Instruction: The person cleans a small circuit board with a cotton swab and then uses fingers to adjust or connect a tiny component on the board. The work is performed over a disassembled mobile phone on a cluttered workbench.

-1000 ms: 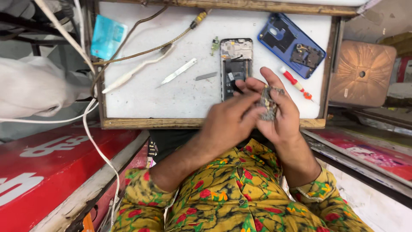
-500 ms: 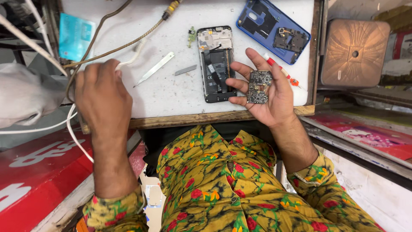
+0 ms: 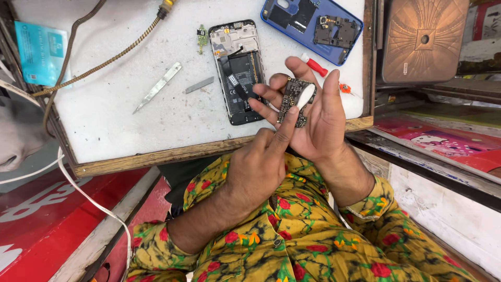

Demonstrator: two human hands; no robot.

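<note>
My right hand (image 3: 327, 128) is raised above the tray's front edge with a small dark circuit board (image 3: 290, 104) lying across its fingers. My left hand (image 3: 258, 169) comes up from below and grips a white brush-like tool (image 3: 306, 95), index finger stretched along it; its tip rests on the board. Most of the tool is hidden inside the hand. Just behind the hands, an opened phone (image 3: 237, 68) lies with its insides exposed on the white work tray (image 3: 120, 120).
A blue back cover (image 3: 292, 31) holding dark parts lies at the back right, a red-handled screwdriver (image 3: 314, 65) near it. A metal pry tool (image 3: 159, 86), grey strip (image 3: 199, 85), small green board (image 3: 201, 37), braided cable (image 3: 104, 62) and light blue packet (image 3: 39, 52) lie left. A brown square plate (image 3: 425, 39) sits right.
My left hand left the board, reached to the white tool at the tray's left, and has come back with it to the board. My right hand kept holding the board.
</note>
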